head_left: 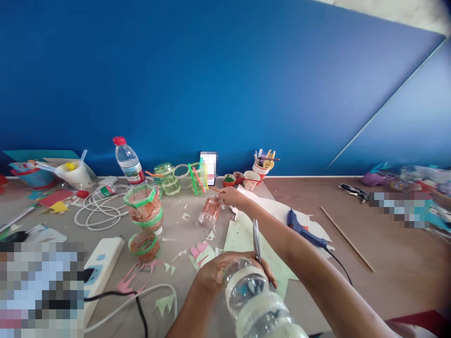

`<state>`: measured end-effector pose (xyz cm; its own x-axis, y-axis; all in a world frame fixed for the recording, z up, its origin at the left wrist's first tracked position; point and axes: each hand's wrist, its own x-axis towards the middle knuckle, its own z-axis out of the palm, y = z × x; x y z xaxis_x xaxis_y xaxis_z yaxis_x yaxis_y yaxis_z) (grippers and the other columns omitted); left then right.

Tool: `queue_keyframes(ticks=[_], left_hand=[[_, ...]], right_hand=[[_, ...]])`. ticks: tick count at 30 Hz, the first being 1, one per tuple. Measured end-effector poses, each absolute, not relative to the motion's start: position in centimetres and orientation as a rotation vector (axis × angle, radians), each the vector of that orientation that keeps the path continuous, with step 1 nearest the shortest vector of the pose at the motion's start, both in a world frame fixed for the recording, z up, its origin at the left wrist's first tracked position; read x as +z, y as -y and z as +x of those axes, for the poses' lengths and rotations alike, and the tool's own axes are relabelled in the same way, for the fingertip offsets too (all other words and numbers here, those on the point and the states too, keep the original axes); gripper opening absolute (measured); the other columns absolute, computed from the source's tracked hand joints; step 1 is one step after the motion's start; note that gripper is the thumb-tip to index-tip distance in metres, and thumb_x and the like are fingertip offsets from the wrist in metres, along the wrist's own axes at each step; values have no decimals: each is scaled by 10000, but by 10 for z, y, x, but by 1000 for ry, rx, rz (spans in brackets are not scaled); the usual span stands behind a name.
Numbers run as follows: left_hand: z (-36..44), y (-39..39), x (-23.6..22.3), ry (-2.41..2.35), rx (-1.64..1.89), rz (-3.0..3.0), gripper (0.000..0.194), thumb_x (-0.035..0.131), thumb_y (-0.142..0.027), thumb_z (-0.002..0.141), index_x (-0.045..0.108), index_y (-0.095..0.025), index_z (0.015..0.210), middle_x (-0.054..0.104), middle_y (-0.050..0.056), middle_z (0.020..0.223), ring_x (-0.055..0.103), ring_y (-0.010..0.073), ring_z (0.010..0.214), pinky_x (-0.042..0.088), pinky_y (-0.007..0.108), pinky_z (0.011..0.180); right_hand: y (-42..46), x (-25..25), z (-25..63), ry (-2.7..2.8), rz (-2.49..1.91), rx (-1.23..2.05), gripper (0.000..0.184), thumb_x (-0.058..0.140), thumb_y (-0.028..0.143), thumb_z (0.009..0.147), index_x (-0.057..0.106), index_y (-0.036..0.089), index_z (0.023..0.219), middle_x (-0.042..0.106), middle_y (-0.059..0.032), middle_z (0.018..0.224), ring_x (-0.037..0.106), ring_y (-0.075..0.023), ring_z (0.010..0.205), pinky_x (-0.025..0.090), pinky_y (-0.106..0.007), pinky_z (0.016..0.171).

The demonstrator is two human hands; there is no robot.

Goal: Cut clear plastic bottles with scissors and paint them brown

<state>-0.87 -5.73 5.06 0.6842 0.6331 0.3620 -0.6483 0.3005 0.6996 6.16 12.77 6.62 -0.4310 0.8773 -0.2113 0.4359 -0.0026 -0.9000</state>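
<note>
My left hand [214,274] is closed round a clear plastic bottle [253,300] close to the camera at the bottom centre. A pair of scissors [256,240] stands up from the same grip, blades pointing away. My right hand [233,196] reaches forward across the table. Its fingers are pinched on the end of a pinkish cut bottle piece [209,210] that lies on its side. Pale green and white paper sheets [243,239] lie under my right forearm.
A blue glue gun [303,230] and a wooden stick [347,239] lie to the right. Green-rimmed bottle sections [144,211], a white cable coil [98,211], a power strip [105,263], a red-capped water bottle [128,162] and cups of brushes [262,166] crowd the left and back. Paper scraps are scattered.
</note>
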Motion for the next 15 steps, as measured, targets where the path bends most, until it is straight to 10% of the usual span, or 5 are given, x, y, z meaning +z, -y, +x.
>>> queue_keyframes(ticks=[7, 15], left_hand=[[-6, 58, 54, 42, 850, 932, 721, 701, -673, 549, 703, -98, 985, 584, 154, 981, 597, 333, 936, 435, 451, 842], [-11, 58, 60, 56, 823, 984, 731, 689, -693, 552, 698, -92, 967, 629, 198, 1021, 617, 355, 950, 445, 445, 832]], right_hand=[[-123, 89, 55, 1925, -1133, 1389, 96, 580, 168, 729, 647, 152, 661, 466, 56, 487, 380, -81, 458, 307, -217, 482], [-104, 97, 22, 2145, -614, 808, 173, 567, 120, 805, 733, 167, 805, 605, -66, 970, 581, -179, 985, 442, -311, 884]])
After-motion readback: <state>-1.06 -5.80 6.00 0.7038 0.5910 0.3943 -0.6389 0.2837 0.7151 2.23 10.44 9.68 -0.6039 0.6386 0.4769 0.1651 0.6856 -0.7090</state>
